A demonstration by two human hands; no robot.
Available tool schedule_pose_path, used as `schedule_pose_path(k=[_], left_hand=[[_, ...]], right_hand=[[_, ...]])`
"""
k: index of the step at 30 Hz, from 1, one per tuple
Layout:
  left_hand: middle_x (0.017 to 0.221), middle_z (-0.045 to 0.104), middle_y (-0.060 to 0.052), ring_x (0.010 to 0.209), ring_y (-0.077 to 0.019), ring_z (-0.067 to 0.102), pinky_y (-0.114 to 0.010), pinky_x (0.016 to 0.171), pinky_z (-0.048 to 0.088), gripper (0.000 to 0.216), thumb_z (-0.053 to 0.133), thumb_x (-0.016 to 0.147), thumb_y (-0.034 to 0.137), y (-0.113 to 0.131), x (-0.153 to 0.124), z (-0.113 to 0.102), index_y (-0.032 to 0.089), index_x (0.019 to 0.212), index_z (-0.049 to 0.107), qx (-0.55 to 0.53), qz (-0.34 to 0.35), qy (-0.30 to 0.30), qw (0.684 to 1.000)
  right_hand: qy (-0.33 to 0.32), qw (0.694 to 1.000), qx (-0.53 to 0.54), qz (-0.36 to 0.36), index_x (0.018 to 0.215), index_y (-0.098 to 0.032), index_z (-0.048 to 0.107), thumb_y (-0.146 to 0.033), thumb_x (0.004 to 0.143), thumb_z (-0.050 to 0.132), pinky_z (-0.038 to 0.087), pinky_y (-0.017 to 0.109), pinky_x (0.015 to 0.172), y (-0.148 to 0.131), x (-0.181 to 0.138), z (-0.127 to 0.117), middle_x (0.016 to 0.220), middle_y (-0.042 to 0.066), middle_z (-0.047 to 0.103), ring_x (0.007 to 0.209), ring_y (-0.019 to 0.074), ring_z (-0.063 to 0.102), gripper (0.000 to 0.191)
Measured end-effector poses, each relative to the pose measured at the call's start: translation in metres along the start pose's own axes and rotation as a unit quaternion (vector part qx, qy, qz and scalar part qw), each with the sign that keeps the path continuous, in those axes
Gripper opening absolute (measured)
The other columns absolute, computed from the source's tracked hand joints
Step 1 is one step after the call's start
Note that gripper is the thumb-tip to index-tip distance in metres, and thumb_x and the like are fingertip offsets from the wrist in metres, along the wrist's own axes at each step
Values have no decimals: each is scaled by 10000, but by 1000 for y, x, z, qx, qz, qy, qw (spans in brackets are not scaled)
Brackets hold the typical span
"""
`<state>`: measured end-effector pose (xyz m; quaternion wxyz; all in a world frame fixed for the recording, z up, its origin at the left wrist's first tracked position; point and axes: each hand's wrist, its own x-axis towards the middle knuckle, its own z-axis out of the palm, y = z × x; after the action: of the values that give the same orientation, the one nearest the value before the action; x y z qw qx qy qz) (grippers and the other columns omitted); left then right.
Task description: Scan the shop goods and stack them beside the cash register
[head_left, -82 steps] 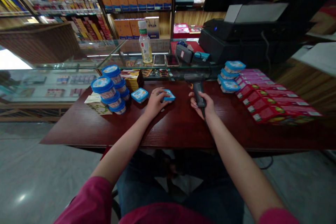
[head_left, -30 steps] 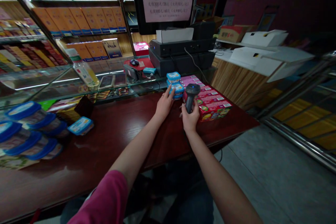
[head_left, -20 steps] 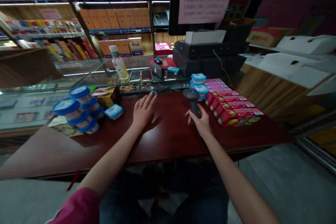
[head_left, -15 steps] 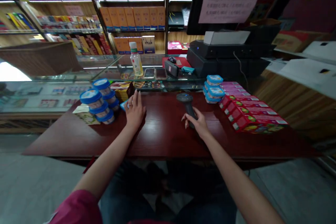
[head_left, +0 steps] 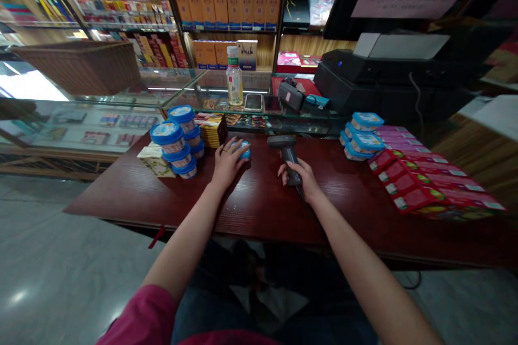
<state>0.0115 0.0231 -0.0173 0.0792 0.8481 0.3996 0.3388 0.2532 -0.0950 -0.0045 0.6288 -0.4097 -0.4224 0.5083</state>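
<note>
My left hand lies over a small blue-lidded box on the dark red table, fingers curled round it. My right hand is wrapped round the handle of a black barcode scanner, whose head points away from me. To the left of my left hand stand stacks of round blue-lidded tubs. To the right sits a pile of three small blue-lidded boxes beside rows of red and pink cartons.
A glass counter behind the table carries a drink bottle, phones and a small card terminal. A black till and printer stand at the back right. Shelves of boxed goods line the wall. A wicker basket is at the left.
My left hand set a small blue box on the right pile, then swung left across the table and closed on the other small box. The scanner stayed in my right hand.
</note>
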Motion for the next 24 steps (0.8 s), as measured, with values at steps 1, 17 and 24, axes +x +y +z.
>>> schedule_pose_path(k=[1, 17, 24], left_hand=[[1563, 568, -102, 1537, -332, 411, -591, 1243, 307, 511, 717, 924, 238, -3, 1, 0, 298, 1426, 639, -8, -18, 3, 1000], [1255, 753, -79, 1165, -258, 699, -425, 1063, 545, 571, 898, 751, 448, 5, 11, 15, 216, 1245, 734, -616, -247, -5, 748], [1243, 746, -71, 1207, -232, 689, -445, 1089, 549, 301, 778, 909, 384, 3, 16, 4, 214, 1148, 708, -710, -294, 25, 640]], right_hand=[[2, 1000, 6, -1, 923, -193, 604, -449, 812, 763, 501, 243, 467, 1, 0, -2, 728, 30, 741, 479, 132, 621, 321], [-95, 995, 33, 13, 977, -174, 622, -403, 888, 687, 429, 244, 379, -3, -14, 2, 826, 63, 759, 447, 123, 578, 253], [-82, 996, 34, 5, 955, -171, 627, -422, 870, 679, 412, 247, 375, -7, -15, 2, 799, 58, 735, 433, 108, 530, 271]])
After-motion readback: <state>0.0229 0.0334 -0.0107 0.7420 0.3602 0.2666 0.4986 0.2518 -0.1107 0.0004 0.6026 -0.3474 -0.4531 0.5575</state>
